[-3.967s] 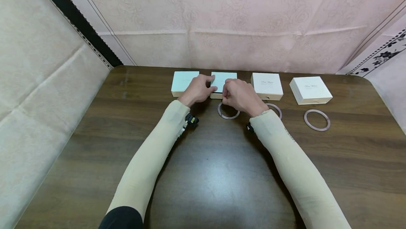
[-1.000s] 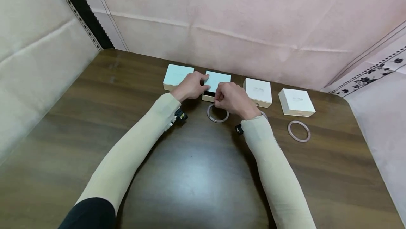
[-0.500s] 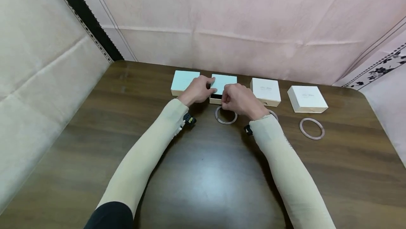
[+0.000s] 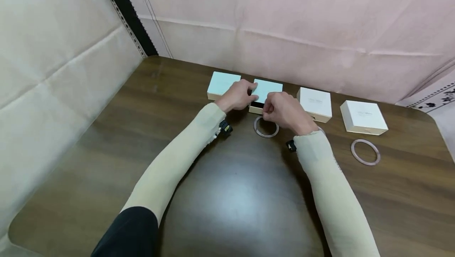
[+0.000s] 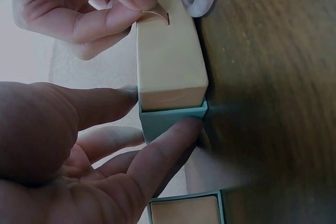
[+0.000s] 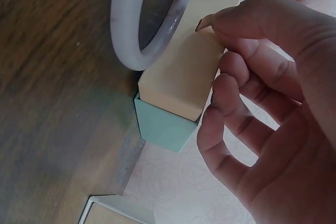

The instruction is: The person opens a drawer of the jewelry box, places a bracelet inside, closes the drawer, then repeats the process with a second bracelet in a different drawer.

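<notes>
My left hand holds the mint sleeve of a small drawer-style gift box, thumb on one side and fingers on the other. A cream drawer sticks part way out of the sleeve, toward me. Between thumb and forefinger, my right hand pinches the short ribbon pull tab on the drawer's front. A dark strip of the drawer's inside shows past the sleeve's edge in the head view. Right in front of the drawer lies a pale lilac bangle.
Another mint box stands to the left, two white boxes to the right, all along the back of the wooden table. One more bangle lies before the far-right box; another is mostly hidden behind the right wrist. Patterned cloth hangs behind.
Compared with four seconds ago, the drawer has slid farther out of the mint sleeve, and the dark strip is wider. Both hands keep their hold. The head view has shifted and tilted.
</notes>
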A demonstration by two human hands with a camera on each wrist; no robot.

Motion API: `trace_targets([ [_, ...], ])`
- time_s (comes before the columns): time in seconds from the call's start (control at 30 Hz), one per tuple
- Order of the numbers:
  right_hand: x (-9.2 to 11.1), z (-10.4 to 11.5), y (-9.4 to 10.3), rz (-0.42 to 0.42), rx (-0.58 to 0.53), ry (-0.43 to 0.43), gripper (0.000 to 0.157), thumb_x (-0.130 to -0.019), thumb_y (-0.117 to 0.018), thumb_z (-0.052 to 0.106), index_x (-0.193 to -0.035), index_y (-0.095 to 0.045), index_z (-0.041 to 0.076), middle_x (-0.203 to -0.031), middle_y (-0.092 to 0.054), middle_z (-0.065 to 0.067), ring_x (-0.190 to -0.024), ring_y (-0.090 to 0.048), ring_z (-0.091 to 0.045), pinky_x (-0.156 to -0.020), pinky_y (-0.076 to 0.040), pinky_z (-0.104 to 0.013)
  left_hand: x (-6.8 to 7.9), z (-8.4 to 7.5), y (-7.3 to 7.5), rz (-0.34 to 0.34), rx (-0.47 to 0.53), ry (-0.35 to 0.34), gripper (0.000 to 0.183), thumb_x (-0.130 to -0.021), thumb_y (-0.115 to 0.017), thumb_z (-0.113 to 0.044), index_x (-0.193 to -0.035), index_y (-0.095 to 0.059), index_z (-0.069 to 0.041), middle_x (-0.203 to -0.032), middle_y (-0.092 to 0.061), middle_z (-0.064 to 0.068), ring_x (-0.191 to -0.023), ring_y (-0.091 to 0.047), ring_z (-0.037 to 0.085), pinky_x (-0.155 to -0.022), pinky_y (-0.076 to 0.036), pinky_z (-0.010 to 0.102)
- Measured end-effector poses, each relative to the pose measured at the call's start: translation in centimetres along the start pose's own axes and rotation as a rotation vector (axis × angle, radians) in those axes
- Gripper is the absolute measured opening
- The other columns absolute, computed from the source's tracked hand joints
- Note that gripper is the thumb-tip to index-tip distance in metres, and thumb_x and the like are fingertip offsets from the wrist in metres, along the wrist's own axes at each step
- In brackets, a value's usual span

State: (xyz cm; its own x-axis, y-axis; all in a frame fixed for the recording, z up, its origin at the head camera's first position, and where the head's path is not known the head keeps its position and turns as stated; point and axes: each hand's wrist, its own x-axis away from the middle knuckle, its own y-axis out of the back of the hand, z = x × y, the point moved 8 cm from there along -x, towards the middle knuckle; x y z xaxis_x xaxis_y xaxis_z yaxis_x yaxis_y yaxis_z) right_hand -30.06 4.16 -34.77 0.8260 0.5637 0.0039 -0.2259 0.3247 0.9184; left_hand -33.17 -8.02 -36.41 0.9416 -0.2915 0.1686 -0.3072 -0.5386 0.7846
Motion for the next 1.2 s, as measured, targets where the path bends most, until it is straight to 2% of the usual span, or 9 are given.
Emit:
trace_targets([
  [0.2,-0.04,-0.04,-0.11,-0.004,-0.004,-0.009,0.006,-0.089,-0.068,0.009,-0.088,-0.073,0.01,-0.085,-0.07,-0.004,-0.078,-0.064,-0.02,-0.072,-0.053,-0.04,-0.08,0.09,-0.12,0.01,-0.004,0.004,0.055,-0.106,-0.056,-0.027,-0.157,-0.04,-0.015,-0.165,-0.037,0.003,-0.052,-0.034,0.012,-0.067,-0.04,0.025],
  [0.47,-0.6,0.02,0.46,-0.024,-0.007,-0.015,0.007,-0.087,-0.068,0.009,-0.086,-0.074,0.011,-0.085,-0.069,-0.003,-0.077,-0.063,-0.02,-0.071,-0.051,-0.037,-0.41,-0.13,0.77,0.016,-0.02,0.002,0.055,-0.107,-0.056,-0.027,-0.158,-0.039,-0.015,-0.165,-0.038,0.003,-0.061,-0.039,0.014,-0.075,-0.041,0.027],
  [0.83,-0.16,0.04,-0.11,0.001,0.006,-0.021,0.006,-0.088,-0.068,0.008,-0.087,-0.074,0.011,-0.086,-0.069,-0.002,-0.078,-0.063,-0.019,-0.073,-0.052,-0.038,0.05,0.06,0.06,0.01,0.001,-0.009,0.056,-0.106,-0.057,-0.026,-0.157,-0.039,-0.012,-0.164,-0.038,0.006,-0.067,-0.039,0.018,-0.076,-0.042,0.029],
  [1.03,-0.24,0.21,-0.11,0.011,0.014,-0.008,0.005,-0.089,-0.068,0.009,-0.089,-0.073,0.011,-0.087,-0.07,-0.002,-0.079,-0.062,-0.019,-0.073,-0.053,-0.038,0.05,0.17,0.22,0.002,-0.003,0.001,0.054,-0.106,-0.057,-0.026,-0.157,-0.04,-0.014,-0.164,-0.038,0.004,-0.061,-0.037,0.016,-0.074,-0.042,0.028],
  [1.2,-0.21,0.0,0.04,0.016,0.027,-0.014,0.005,-0.089,-0.069,0.01,-0.087,-0.074,0.012,-0.087,-0.069,-0.001,-0.08,-0.062,-0.019,-0.074,-0.052,-0.038,-0.13,0.05,0.05,-0.007,0.021,-0.013,0.054,-0.106,-0.057,-0.025,-0.157,-0.041,-0.013,-0.164,-0.039,0.004,-0.066,-0.04,0.017,-0.08,-0.043,0.029],
])
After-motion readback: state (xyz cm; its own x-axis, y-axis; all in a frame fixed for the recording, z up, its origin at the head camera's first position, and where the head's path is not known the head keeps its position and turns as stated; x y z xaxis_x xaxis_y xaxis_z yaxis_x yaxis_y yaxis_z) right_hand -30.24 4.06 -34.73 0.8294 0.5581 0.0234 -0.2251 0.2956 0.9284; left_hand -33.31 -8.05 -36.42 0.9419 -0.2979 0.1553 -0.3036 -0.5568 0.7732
